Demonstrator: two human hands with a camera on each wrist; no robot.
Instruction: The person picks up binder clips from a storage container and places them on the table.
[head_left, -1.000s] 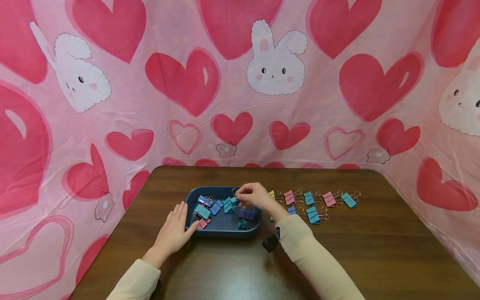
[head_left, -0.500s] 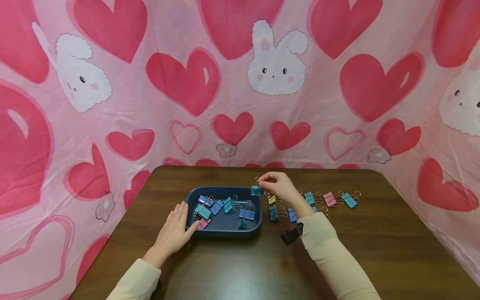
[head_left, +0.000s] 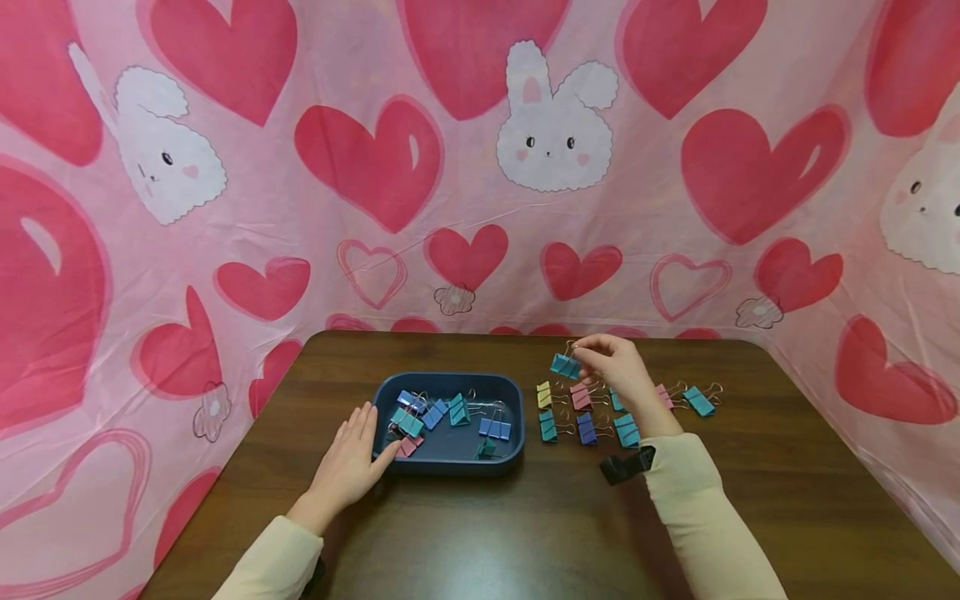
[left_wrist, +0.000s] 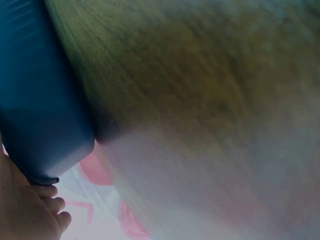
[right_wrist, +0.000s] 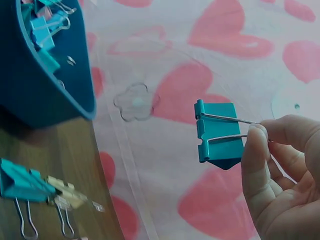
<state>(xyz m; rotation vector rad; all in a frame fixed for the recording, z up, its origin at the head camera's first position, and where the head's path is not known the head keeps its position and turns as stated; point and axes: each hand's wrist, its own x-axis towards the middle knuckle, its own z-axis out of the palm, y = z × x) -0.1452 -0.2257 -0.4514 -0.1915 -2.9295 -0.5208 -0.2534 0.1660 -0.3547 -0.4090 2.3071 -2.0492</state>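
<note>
A teal binder clip (right_wrist: 220, 135) hangs from my right hand (head_left: 618, 371), pinched by its wire handle between thumb and fingertips. In the head view this clip is above the table, behind the laid-out rows. My left hand (head_left: 341, 467) rests against the left end of a dark blue tray (head_left: 450, 467), fingers straight along its side and thumb at the front rim. Inside the tray lie several blue, teal and pink clips, among them a blue clip (head_left: 495, 429) at the right. In the left wrist view the left fingers (left_wrist: 52, 205) show beside the tray wall.
Right of the tray, several clips lie in two rows, including a yellow clip (head_left: 543, 395), a teal clip (head_left: 549, 427), a dark blue clip (head_left: 586, 429) and a teal clip (head_left: 700, 401) at the far right. A heart-patterned cloth (head_left: 637, 208) hangs behind the wooden table (head_left: 465, 533).
My right hand has lifted the teal binder clip out of the tray and carried it rightward, past the tray's edge. The left hand has stayed at the tray.
</note>
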